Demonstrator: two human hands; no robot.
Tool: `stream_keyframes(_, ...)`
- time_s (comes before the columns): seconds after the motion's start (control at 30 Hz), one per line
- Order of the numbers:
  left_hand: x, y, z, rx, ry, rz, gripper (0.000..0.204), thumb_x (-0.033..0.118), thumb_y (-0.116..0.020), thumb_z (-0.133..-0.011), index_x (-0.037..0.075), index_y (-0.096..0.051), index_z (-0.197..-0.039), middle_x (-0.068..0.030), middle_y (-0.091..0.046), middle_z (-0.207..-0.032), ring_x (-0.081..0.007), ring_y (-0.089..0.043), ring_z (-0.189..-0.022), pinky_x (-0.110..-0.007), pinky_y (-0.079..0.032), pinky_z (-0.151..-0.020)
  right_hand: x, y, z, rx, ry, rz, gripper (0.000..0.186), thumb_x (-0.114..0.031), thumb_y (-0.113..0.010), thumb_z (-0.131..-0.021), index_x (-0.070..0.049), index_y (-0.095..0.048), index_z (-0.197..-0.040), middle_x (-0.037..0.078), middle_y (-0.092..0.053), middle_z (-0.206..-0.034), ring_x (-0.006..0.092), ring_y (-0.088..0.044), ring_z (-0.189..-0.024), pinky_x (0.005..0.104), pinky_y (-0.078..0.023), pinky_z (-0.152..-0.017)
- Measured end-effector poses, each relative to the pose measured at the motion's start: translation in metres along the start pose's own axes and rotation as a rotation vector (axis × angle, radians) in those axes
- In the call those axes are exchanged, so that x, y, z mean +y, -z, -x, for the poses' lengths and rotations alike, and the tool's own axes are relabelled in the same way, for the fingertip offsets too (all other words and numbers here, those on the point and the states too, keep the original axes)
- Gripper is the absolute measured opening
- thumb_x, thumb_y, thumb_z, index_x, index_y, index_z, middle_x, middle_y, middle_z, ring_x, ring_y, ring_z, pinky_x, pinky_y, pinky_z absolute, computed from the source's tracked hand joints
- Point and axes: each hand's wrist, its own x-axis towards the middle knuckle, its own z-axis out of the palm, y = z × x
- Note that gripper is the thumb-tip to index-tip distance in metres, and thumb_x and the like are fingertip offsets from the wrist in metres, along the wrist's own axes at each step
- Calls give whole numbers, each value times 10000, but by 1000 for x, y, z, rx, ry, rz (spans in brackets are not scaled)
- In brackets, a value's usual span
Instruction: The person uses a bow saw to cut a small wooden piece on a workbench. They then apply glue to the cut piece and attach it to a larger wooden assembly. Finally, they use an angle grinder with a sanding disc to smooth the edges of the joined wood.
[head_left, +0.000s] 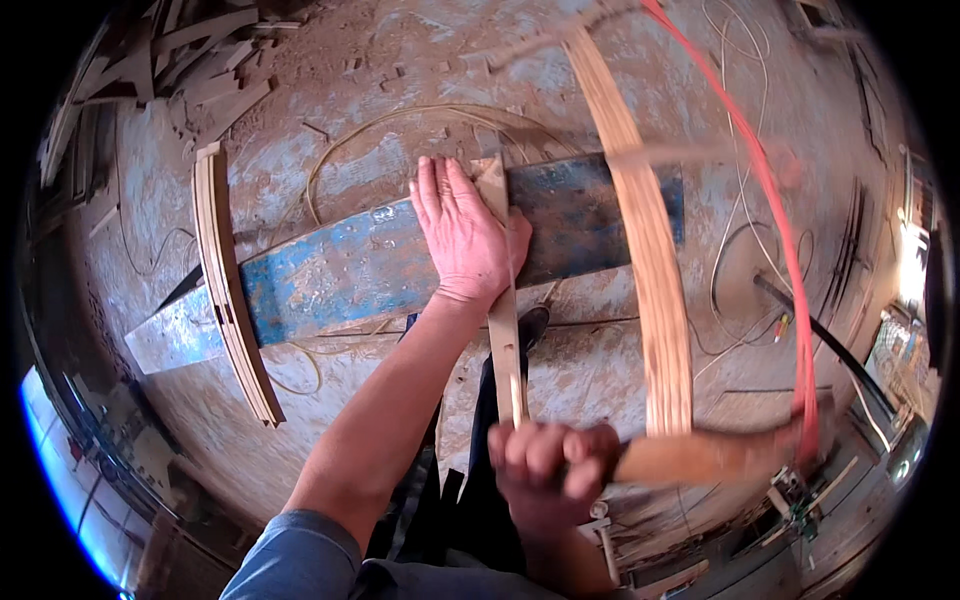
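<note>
My right hand (pixel 555 465), slightly blurred, is closed round the lower end of a wooden frame saw (pixel 710 455). A red cord (pixel 765 170) joins the saw's two arms along the right. Its thin blade runs upward from my fist, past my left wrist. My left hand (pixel 465 230) presses down on a narrow wooden piece (pixel 507 350), with the thumb at its right side and the fingers at its left. That piece lies across a blue, worn bench (pixel 350 265) and juts over its near edge. A small slot shows in it.
Stacked wooden strips (pixel 228 280) cross the bench's left end. Over its right part runs a striped wooden bar (pixel 640 210); whether it belongs to the saw I cannot tell. Offcuts (pixel 205 60) lie heaped at far left. Thin cables (pixel 745 200) trail over the dusty floor.
</note>
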Motion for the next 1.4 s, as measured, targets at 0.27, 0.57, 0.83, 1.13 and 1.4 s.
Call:
stream_keyframes(0.27,0,-3,-1,-23,-7,0,878,261,-665,-721,-187,-285,-1373,-351,-351,-1433,-466,-209,-1415,-535,-114,-1180,5,1,-4,-23,21,46,87,-230,-438,-1027,-145,-430,-1012,9,-405,-638,163,-389,-561,370,-369,-601)
stream_keyframes(0.57,-3,-5,1,-1,-46,-12,864,246,-666,-725,-185,-289,-1372,-357,-385,-1399,-491,-244,-1385,-550,-155,-1162,24,14,-29,-22,18,90,123,-170,-414,-1028,-113,-414,-919,-5,-377,-600,141,-408,-552,341,-380,-569)
stream_keyframes(0.83,-8,-7,4,2,-98,-9,878,273,-678,-741,-190,-285,-1375,-357,-373,-1409,-486,-236,-1391,-534,-159,-1163,31,-2,-49,230,14,5,319,-168,-412,-1013,-101,-391,-702,-17,-359,-570,125,-370,-515,338,-381,-560)
stream_keyframes(1.13,-6,-9,2,-7,-93,-60,903,267,-679,-746,-181,-246,-1400,-365,-341,-1422,-492,-221,-1390,-509,-194,-1157,33,16,-23,75,-23,7,193,-160,-455,-1009,-92,-419,-833,-15,-383,-590,125,-378,-509,334,-370,-549)
stream_keyframes(1.4,-8,-12,3,15,-85,-69,869,261,-669,-739,-205,-292,-1368,-370,-382,-1393,-494,-250,-1378,-516,-180,-1160,15,10,-17,47,-9,128,337,-114,-397,-986,-86,-397,-650,12,-406,-576,134,-364,-500,309,-366,-553)
